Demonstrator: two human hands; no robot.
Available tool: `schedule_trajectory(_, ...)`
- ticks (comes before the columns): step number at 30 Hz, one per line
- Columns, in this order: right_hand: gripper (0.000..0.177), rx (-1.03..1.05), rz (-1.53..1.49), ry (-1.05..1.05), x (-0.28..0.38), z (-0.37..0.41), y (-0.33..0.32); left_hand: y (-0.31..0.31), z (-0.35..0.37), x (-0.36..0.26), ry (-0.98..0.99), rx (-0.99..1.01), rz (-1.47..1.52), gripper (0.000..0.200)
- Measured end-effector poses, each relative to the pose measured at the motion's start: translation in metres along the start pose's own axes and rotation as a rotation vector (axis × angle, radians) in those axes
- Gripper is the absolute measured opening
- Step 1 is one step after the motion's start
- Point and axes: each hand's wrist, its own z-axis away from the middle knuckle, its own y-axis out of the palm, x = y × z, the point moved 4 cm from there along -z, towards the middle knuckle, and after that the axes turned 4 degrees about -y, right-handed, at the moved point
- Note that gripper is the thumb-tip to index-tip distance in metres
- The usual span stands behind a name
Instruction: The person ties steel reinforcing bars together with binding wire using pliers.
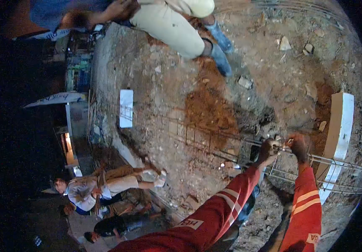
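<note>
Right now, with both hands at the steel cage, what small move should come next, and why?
Probably brace the rebar cage with the left hand and let the right hand work the joint between them. Both hands meet close together at one spot on the cage's upper bar, above loose, stony ground. What they pinch there is too small to tell.

Dirt ground (pixel 164 84) bears a rebar cage (pixel 332 161), stones (pixel 285 43) and white block (pixel 343 122).

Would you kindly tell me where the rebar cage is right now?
The rebar cage lies at lower right of the head view, at the left hand and right hand, beside the white-edged slab.
</note>
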Motion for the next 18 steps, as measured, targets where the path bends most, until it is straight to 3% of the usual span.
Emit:
schedule_trajectory(2,0.034,0.017,0.117,-0.026,-0.010,-0.005,0.022,0.002,-0.007,0.012,-0.001,-0.016,-0.005,0.019)
schedule_trajectory(4,0.028,-0.044,0.107,0.027,0.000,-0.004,0.017,0.005,-0.003,0.018,0.050,0.038,-0.007,0.021)
schedule_trajectory(6,0.015,-0.036,0.021,-0.003,0.005,-0.009,0.007,0.018,0.002,0.033,-0.037,0.081,0.049,0.023)
schedule_trajectory(8,0.007,0.054,0.157,-0.019,0.031,-0.023,-0.007,0.027,0.001,0.048,-0.013,0.010,0.125,0.021)
schedule_trajectory(9,0.005,0.108,0.142,-0.017,0.047,-0.028,-0.017,0.006,0.008,0.019,0.127,-0.115,0.075,0.019)
schedule_trajectory(10,0.005,0.141,0.224,-0.002,0.043,-0.035,-0.005,0.000,0.006,0.006,-0.140,0.073,0.117,0.016)
schedule_trajectory(11,0.005,0.185,0.316,0.029,0.031,-0.036,0.003,-0.006,0.016,0.003,-0.146,-0.007,0.315,0.014)
schedule_trajectory(12,0.007,0.230,0.331,-0.094,0.042,-0.038,-0.003,0.002,0.011,0.013,-0.144,0.050,0.217,0.014)
schedule_trajectory(13,0.008,0.299,0.401,0.057,0.047,-0.036,-0.001,0.011,0.005,0.025,-0.135,0.106,0.118,0.014)
schedule_trajectory(14,0.008,0.183,0.490,-0.120,0.081,-0.034,-0.023,0.019,0.000,0.035,-0.122,0.162,0.020,0.015)
schedule_trajectory(15,0.016,0.218,0.455,0.020,0.091,-0.040,-0.027,0.018,0.001,0.037,-0.195,0.092,-0.028,0.020)
schedule_trajectory(16,0.017,0.191,0.469,0.033,0.102,-0.044,-0.033,0.023,0.003,0.061,-0.125,0.076,0.201,0.025)
schedule_trajectory(18,0.013,0.177,0.413,0.050,0.080,-0.051,-0.025,0.008,-0.003,0.038,-0.024,0.072,-0.044,0.021)
